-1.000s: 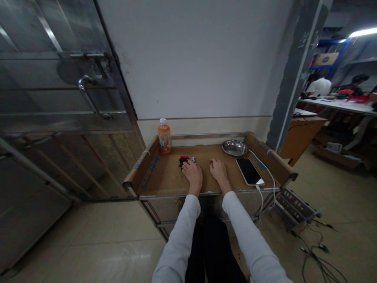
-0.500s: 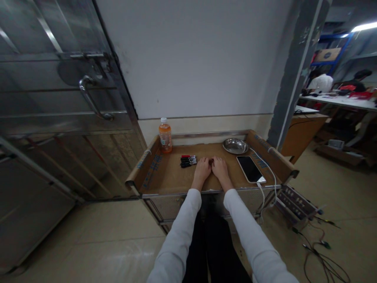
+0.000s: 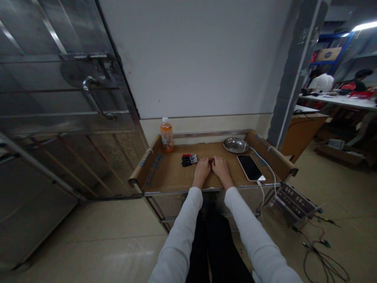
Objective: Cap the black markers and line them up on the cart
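My left hand (image 3: 202, 169) rests palm down on the cardboard lining (image 3: 173, 179) of a cart top, its fingers lying forward. Close beside it lies my right hand (image 3: 219, 166) in the same way, the thumb sides nearly meeting. A small dark patch shows between the fingertips; whether it is shadow or a thing, I cannot make out. Several marker pens (image 3: 189, 160), black with one red, lie side by side just left of my left hand. Right of my right hand is a smartphone (image 3: 251, 168) with a white cable plugged in.
A bottle of orange drink (image 3: 167, 135) stands at the back left. A shiny metal dish (image 3: 235, 145) sits at the back right. Raised cardboard sides (image 3: 272, 159) edge the cart. On the floor at right are a device (image 3: 296, 208) and loose cables (image 3: 321, 257). People sit farther back.
The view has shifted slightly, so the cart and door appear a little to the right. Both hands and the objects stay in place on the cardboard.
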Demonstrator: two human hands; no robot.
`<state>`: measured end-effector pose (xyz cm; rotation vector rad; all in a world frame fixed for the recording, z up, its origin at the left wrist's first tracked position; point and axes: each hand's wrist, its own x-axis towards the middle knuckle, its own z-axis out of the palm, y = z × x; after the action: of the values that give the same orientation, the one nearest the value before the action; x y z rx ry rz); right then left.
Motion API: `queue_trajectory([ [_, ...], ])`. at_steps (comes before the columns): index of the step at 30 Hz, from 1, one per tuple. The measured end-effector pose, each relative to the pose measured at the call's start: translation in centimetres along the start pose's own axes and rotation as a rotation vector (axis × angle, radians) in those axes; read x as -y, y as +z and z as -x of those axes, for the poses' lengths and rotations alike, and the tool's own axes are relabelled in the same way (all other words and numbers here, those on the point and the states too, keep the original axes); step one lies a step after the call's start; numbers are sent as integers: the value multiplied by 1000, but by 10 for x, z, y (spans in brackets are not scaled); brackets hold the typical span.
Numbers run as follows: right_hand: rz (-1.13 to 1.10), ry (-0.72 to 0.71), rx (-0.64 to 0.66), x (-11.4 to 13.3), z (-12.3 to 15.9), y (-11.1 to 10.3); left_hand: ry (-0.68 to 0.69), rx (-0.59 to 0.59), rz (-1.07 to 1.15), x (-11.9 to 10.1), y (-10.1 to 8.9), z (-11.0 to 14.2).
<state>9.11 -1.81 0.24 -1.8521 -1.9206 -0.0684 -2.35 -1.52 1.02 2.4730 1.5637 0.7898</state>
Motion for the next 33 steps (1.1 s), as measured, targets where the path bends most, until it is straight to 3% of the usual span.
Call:
queue_trajectory([
  [33,-15,4,17,0,1,-2,-28,18,-6,-4,-5,2],
])
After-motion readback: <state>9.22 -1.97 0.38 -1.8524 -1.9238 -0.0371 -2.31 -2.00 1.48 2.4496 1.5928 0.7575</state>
